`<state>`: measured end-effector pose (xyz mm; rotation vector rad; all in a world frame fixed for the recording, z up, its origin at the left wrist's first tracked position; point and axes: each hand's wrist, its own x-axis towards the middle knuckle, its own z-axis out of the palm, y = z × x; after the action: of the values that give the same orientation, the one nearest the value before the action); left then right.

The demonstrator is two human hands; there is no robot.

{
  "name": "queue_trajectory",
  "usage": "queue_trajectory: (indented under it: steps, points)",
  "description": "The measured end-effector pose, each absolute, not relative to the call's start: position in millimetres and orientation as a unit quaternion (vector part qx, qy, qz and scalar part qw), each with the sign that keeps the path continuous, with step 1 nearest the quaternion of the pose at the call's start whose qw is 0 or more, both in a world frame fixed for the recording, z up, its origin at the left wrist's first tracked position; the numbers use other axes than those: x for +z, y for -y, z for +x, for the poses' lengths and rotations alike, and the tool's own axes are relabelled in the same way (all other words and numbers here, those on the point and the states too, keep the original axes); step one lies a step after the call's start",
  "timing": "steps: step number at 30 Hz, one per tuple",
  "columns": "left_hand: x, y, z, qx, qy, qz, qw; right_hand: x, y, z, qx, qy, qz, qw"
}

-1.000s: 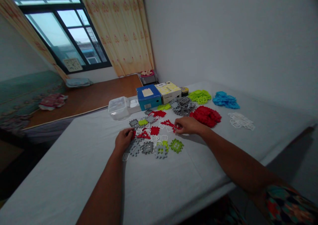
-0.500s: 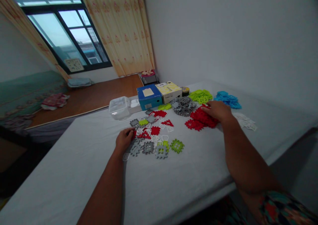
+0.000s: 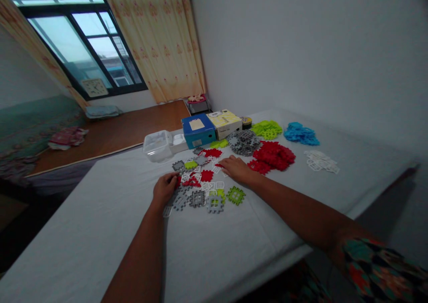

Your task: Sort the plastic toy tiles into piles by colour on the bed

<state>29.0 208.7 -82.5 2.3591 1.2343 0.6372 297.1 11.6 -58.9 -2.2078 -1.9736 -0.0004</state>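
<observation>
Flat interlocking plastic tiles lie scattered on a white-covered table (image 3: pixel 214 249). My left hand (image 3: pixel 164 189) rests curled on the mixed tiles at the left of the scatter, its fingertips on a red tile (image 3: pixel 190 182) among grey ones. My right hand (image 3: pixel 236 168) lies on the scatter's right side, fingers closed over a small red tile (image 3: pixel 220 165). A green tile (image 3: pixel 236 195) and grey tiles (image 3: pixel 197 199) lie nearest me. Sorted heaps sit behind: red (image 3: pixel 272 156), grey (image 3: pixel 244 142), green (image 3: pixel 266 128), blue (image 3: pixel 300 133), white (image 3: pixel 321 161).
A blue box (image 3: pixel 198 130), a yellow-and-white box (image 3: pixel 224 123) and a clear plastic tub (image 3: pixel 158 145) stand at the table's far edge. Beyond are a wooden platform (image 3: pixel 113 131), a curtain and a window. A white wall runs along the right.
My right hand carried a red tile from the scatter to the red heap, left it there, then came back to the scatter. My left hand stayed put.
</observation>
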Motion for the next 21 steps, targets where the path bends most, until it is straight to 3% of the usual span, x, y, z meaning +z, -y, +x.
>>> queue_trajectory:
  steps: [8,14,21]
  points:
    - [-80.9,-208.4,30.0,0.213,-0.452,0.844,0.195,-39.4,2.9,315.1,-0.023,0.631,-0.766,0.125]
    - [-80.7,-207.7,30.0,0.226,-0.448,0.841,0.201,-12.9,38.7,379.5,-0.150,0.473,-0.844,0.202]
    - [-79.3,-206.5,30.9,0.230,-0.452,0.839,0.197,-15.5,74.4,424.3,-0.061,0.376,-0.915,0.131]
